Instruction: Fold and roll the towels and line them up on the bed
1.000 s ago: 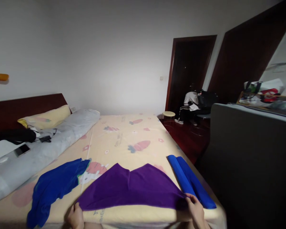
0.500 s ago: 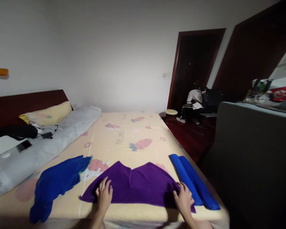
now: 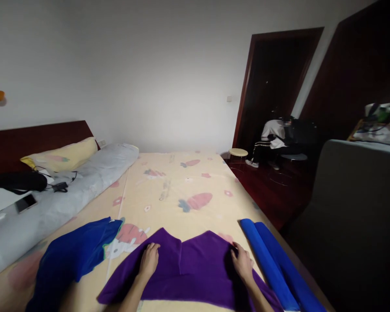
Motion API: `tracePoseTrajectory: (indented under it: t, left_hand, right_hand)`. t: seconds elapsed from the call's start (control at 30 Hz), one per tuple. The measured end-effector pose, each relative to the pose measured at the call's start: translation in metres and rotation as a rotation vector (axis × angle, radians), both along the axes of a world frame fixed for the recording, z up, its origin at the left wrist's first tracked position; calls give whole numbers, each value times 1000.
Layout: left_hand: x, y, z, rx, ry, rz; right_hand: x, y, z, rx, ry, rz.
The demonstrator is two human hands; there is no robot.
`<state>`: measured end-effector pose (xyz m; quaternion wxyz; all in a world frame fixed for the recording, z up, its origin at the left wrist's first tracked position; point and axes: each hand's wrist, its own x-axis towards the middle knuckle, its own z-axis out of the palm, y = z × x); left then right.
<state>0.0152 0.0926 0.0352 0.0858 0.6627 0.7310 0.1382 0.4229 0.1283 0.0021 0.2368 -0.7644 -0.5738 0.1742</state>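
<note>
A purple cloth (image 3: 195, 271) lies spread on the near end of the bed (image 3: 182, 186). My left hand (image 3: 148, 260) rests flat on its left part, fingers stretched forward near the far edge. On the cloth's right part my right hand (image 3: 242, 262) presses down, fingers slightly bent over the fabric. Neither hand grips anything. A crumpled blue cloth (image 3: 69, 258) lies to the left of the purple one. Two rolled blue cloths (image 3: 274, 268) lie side by side just right of my right hand.
A grey rolled quilt (image 3: 52, 203), a yellow pillow (image 3: 63, 158), a phone (image 3: 26, 203) and dark cables lie at the bed's left. A grey sofa back (image 3: 354, 216) stands at the right. A person sits by the dark doorway (image 3: 279, 86) beside a small round stool (image 3: 238, 152).
Both hands let go of the cloth's near edge and slid forward over it toward its far edge, flattening it. The view moved closer and tilted a little.
</note>
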Motion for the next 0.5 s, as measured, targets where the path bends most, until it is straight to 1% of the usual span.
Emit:
tracePoseTrajectory:
  t: [0.1, 0.2, 0.3, 0.37, 0.43, 0.5]
  left_hand:
    - [-5, 28, -4, 39, 4, 111]
    - [-5, 53, -10, 15, -25, 179]
    - [-6, 73, -11, -58, -95, 134]
    - [-9, 85, -7, -108, -159, 80]
    - [-16, 95, 1, -133, -240, 48]
    - [-26, 100, 9, -129, -339, 54]
  right_hand:
    - [-10, 24, 1, -36, 23, 68]
    - [-19, 49, 3, -84, 80, 164]
    - [-21, 70, 10, -156, 201, 289]
    - [-18, 79, 17, -193, 312, 365]
    - [-13, 81, 25, -209, 431, 412]
    - [-5, 77, 31, -211, 544, 426]
